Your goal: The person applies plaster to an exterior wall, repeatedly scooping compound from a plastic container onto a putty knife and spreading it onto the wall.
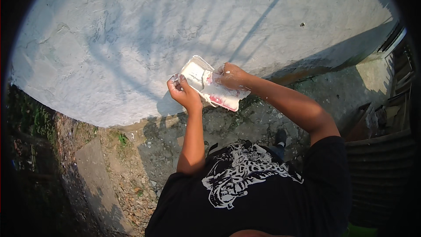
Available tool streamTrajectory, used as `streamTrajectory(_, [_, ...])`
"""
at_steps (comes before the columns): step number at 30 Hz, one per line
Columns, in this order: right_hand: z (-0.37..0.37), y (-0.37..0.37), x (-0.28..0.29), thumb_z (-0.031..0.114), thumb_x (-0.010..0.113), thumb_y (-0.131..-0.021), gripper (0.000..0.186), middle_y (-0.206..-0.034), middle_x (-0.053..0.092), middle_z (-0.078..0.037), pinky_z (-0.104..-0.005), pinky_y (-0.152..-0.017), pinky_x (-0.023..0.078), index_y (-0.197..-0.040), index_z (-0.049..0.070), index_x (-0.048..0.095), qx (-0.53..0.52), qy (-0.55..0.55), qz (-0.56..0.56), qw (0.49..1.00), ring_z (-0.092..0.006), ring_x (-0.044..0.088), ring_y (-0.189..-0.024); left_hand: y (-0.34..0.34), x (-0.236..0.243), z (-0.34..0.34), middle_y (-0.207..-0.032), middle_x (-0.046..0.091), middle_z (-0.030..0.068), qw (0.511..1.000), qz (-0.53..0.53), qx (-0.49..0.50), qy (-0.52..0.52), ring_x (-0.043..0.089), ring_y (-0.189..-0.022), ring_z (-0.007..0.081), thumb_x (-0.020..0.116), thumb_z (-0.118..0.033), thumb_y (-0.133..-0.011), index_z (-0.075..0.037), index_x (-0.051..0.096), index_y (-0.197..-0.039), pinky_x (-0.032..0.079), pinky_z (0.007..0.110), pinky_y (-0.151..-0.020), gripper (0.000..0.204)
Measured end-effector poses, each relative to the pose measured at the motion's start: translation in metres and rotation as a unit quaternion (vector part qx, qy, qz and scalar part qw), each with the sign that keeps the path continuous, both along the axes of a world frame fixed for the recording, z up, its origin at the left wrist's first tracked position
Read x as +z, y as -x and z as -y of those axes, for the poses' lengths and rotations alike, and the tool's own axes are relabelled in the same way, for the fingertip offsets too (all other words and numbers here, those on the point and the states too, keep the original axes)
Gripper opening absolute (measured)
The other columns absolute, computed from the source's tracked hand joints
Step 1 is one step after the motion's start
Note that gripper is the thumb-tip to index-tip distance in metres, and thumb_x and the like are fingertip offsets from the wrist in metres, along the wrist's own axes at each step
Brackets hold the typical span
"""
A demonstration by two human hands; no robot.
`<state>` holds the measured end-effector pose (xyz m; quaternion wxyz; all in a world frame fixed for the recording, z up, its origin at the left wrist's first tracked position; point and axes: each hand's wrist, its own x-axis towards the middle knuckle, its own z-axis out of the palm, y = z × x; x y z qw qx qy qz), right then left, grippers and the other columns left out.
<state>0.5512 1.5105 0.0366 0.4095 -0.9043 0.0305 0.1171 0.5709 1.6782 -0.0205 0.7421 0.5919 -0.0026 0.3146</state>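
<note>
My left hand (pixel 185 93) is closed on the near left edge of a shallow, open tray (pixel 225 101), with white smears on the fingers. White paste (pixel 193 71) coats the inside of the tray, and red patches show on its near right part. Over the tray, my right hand (pixel 233 77) is curled round what looks like a putty knife (pixel 207 78), its flat blade smeared white and resting at the paste. The fingers hide its handle. White specks dot my right hand too.
A rough, pale plastered wall (pixel 131 35) stands right in front, crossed by shadows. Below it run a concrete strip (pixel 219 125) and, to the left, a rubble patch (pixel 136 189) with a flat slab (pixel 101 180). Boards and corrugated sheeting (pixel 379 162) lie at the right.
</note>
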Motion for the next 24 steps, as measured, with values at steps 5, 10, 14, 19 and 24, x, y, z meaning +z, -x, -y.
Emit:
streamTrajectory(5, [0.002, 0.003, 0.003, 0.016, 0.066, -0.087, 0.022, -0.08, 0.071, -0.012, -0.0338, -0.063, 0.05, -0.1, -0.001, 0.073, -0.033, -0.033, -0.014, 0.999, -0.0157, 0.063, -0.067, 0.005, -0.004, 0.008, -0.092, 0.057, 0.0058, 1.0, 0.006, -0.008, 0.022, 0.053, -0.083, 0.0137, 0.056, -0.013, -0.096, 0.001, 0.054, -0.105, 0.043, 0.03, -0.073, 0.016])
streamTrajectory(10, [0.001, 0.001, 0.004, 0.023, 0.067, -0.083, 0.031, -0.091, 0.07, -0.022, -0.0385, -0.07, 0.052, -0.09, -0.006, 0.071, -0.04, -0.07, -0.041, 0.996, -0.0254, 0.067, -0.081, 0.009, 0.0, 0.008, -0.095, 0.059, 0.0067, 1.0, -0.016, -0.014, -0.006, 0.053, -0.087, 0.0142, 0.052, -0.01, -0.097, 0.002, 0.053, -0.106, 0.044, 0.03, -0.08, 0.015])
streamTrajectory(14, [0.001, 0.002, 0.005, 0.018, 0.066, -0.088, 0.025, -0.084, 0.07, -0.014, -0.0349, -0.063, 0.05, -0.094, -0.005, 0.072, -0.035, -0.107, -0.043, 0.993, -0.0173, 0.063, -0.071, 0.006, -0.005, 0.005, -0.095, 0.058, 0.0056, 0.999, -0.017, -0.037, 0.0, 0.053, -0.088, 0.0138, 0.052, -0.01, -0.097, 0.001, 0.053, -0.105, 0.044, 0.029, -0.081, 0.014])
streamTrajectory(19, [0.005, -0.005, 0.002, 0.014, 0.064, -0.091, 0.021, -0.078, 0.07, -0.008, -0.0321, -0.058, 0.048, -0.1, -0.002, 0.073, -0.048, -0.115, -0.054, 0.991, -0.0117, 0.06, -0.064, 0.007, -0.009, 0.014, -0.1, 0.056, 0.0049, 0.993, -0.022, -0.101, 0.053, 0.051, -0.092, 0.0129, 0.05, -0.008, -0.098, 0.0, 0.051, -0.108, 0.043, 0.029, -0.083, 0.013])
streamTrajectory(24, [0.002, -0.008, 0.004, 0.016, 0.063, -0.091, 0.023, -0.076, 0.069, -0.008, -0.0339, -0.057, 0.047, -0.099, -0.003, 0.073, -0.035, -0.105, -0.053, 0.992, -0.0118, 0.059, -0.063, -0.005, -0.031, 0.012, -0.103, 0.054, 0.0058, 0.981, -0.017, -0.164, 0.101, 0.052, -0.099, 0.015, 0.046, -0.021, -0.102, -0.003, 0.05, -0.115, 0.043, 0.032, -0.088, 0.023])
